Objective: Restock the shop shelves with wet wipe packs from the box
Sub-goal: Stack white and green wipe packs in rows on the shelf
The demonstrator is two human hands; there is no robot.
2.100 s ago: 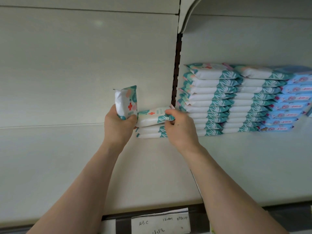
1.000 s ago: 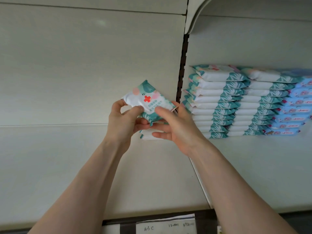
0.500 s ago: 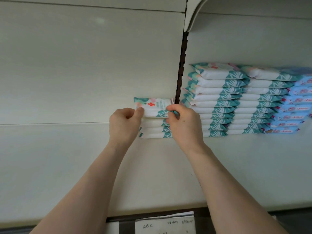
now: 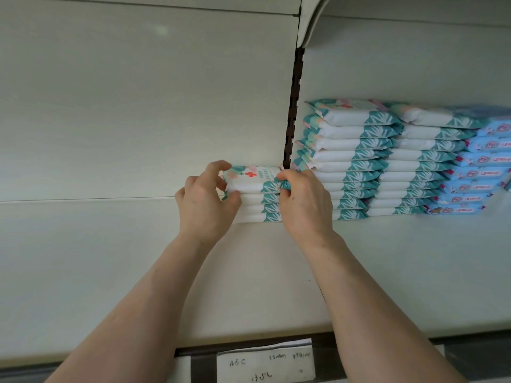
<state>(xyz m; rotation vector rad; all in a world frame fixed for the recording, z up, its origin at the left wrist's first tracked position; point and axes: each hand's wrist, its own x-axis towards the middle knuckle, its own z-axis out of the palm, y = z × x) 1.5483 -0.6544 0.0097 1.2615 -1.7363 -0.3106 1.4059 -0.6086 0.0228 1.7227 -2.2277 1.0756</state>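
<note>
Four-high stack (image 4: pixel 257 210) on the shelf (image 4: pixel 110 272), top wet wipe pack (image 4: pixel 251 181) now flat, tilted in air a second ago, left hand (image 4: pixel 206 201) and right hand (image 4: pixel 305 203) fingers curled on its ends, red cross print, paper tag (image 4: pixel 265 364) handwritten "ABC"

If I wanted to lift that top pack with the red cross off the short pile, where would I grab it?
By its two short ends, from the front. The top pack lies flat, long edge facing out; the left hand and right hand hold it there. The wall blocks its rear.
</note>
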